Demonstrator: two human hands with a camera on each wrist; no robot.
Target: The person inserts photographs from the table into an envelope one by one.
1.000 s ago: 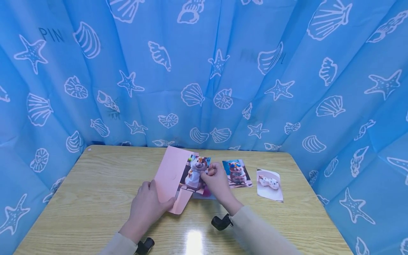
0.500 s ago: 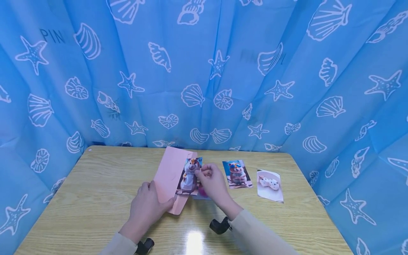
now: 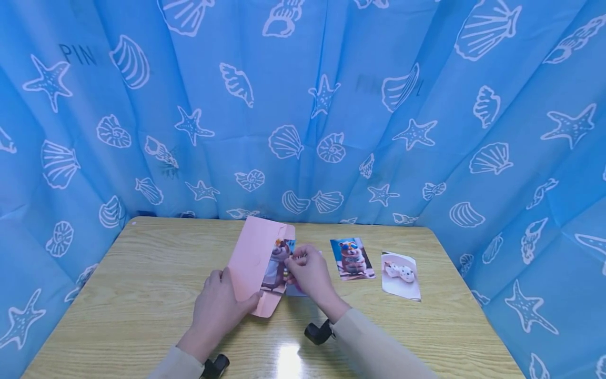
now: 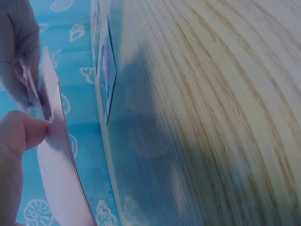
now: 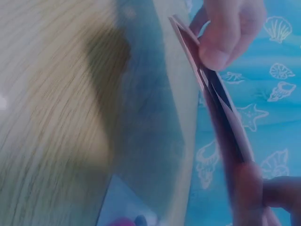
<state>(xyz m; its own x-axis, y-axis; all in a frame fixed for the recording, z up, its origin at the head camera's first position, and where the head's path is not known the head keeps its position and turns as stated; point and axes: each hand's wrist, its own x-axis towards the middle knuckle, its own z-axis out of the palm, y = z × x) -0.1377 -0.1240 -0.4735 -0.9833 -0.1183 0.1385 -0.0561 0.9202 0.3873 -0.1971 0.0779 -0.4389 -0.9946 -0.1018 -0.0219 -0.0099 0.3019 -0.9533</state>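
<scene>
My left hand (image 3: 222, 302) grips a pink envelope (image 3: 253, 258) held up off the table, its thumb at the lower end near the mouth. The envelope's opening faces right, with the flap folded back. A hamster photo (image 3: 276, 268) sits partly inside that opening, its left part covered by the envelope's front. My right hand (image 3: 307, 273) pinches the photo's right edge between thumb and fingers. In the right wrist view the left hand (image 5: 230, 35) holds the envelope's upper end, and the right fingers (image 5: 251, 188) are at its lower end, slightly blurred.
Below the envelope, another photo (image 3: 296, 290) with a pink shape lies largely covered by the right hand. To the right lie a photo of a hamster in sunglasses (image 3: 352, 258) and one of white round figures (image 3: 400, 276). A blue shell-patterned curtain (image 3: 303, 131) hangs behind the wooden table (image 3: 142, 273).
My right hand has moved left, sliding the hamster photo from in front of the envelope into its opening. The left hand and envelope stay nearly in place.
</scene>
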